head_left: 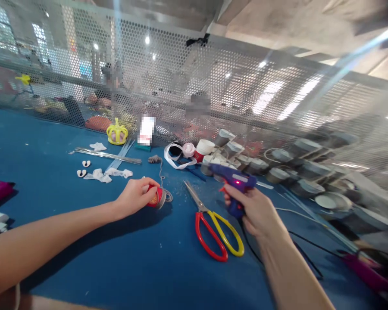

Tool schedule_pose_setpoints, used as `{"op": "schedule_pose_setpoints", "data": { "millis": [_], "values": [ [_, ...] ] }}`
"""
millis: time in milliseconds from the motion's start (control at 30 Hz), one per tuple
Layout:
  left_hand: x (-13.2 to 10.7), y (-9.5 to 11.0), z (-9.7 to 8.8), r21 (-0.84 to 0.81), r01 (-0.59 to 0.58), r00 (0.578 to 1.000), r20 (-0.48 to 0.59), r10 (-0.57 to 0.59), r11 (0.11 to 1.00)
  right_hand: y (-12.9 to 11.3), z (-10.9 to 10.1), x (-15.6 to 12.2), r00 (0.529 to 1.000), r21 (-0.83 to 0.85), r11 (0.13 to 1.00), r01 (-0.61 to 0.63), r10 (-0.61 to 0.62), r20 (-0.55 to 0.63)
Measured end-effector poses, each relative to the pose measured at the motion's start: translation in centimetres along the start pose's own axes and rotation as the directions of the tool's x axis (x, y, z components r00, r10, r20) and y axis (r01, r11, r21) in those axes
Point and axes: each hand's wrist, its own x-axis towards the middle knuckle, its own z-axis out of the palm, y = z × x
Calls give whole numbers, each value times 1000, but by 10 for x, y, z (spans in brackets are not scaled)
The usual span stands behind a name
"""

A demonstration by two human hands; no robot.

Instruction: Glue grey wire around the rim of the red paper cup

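Note:
My left hand [136, 197] grips a small red cup-like piece [155, 196] with a grey rim, tilted on its side just above the blue table. Grey cord [168, 197] loops beside its rim and runs back to a small grey bundle [154, 159]. In my right hand [250, 206] is a blue hot glue gun [234, 178], its red light lit and its nozzle toward the left. Between the hands lie scissors [200, 206] with one red and one yellow handle, blades slightly apart and pointing away.
A perforated metal screen [168, 73] stands behind the blue table [132, 267]. Several grey buckets [307, 170] crowd the right side. White ribbon [173, 161], a yellow crown-shaped piece [117, 133], clear glue sticks [108, 155] and white scraps [101, 175] lie farther back. Cables run at right.

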Motion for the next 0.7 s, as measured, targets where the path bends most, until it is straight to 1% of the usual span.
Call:
{"op": "schedule_pose_setpoints", "data": {
  "millis": [33, 100, 233, 300, 400, 500, 567, 600, 667, 700],
  "values": [
    [0, 1, -1, 3, -17, 1000, -7, 17, 1000, 3, -4, 9, 999, -3, 1000, -4, 4, -48],
    [-2, 3, -3, 20, -56, 998, -15, 56, 998, 13, -10, 24, 996, -42, 999, -30, 27, -86],
    [-5, 6, -5, 29, -132, 991, -18, 132, 991, 38, -19, 41, 993, -193, 976, -99, 84, -81],
    [-6, 7, -5, 24, -185, 982, -33, 185, 983, 49, -22, 45, 992, -284, 953, -108, 87, -89],
    [-9, 8, -5, 23, -255, 965, -59, 255, 967, 55, -27, 49, 992, -444, 892, -87, 38, -117],
    [-12, 11, -6, 43, -331, 939, -85, 334, 943, 44, -25, 44, 989, -578, 815, -19, -68, -128],
    [-15, 13, -6, 56, -407, 907, -92, 411, 912, 28, -15, 33, 988, -618, 783, 69, -138, -64],
    [-16, 14, -7, 65, -458, 881, -98, 462, 887, 19, -7, 25, 987, -622, 774, 121, -163, -11],
    [-20, 17, -8, 87, -555, 824, -80, 561, 827, 3, 12, 7, 974, -587, 777, 228, -174, 147],
    [-21, 18, -8, 99, -589, 800, -71, 596, 802, -3, 22, -3, 954, -546, 791, 274, -153, 257]
  ]
}}
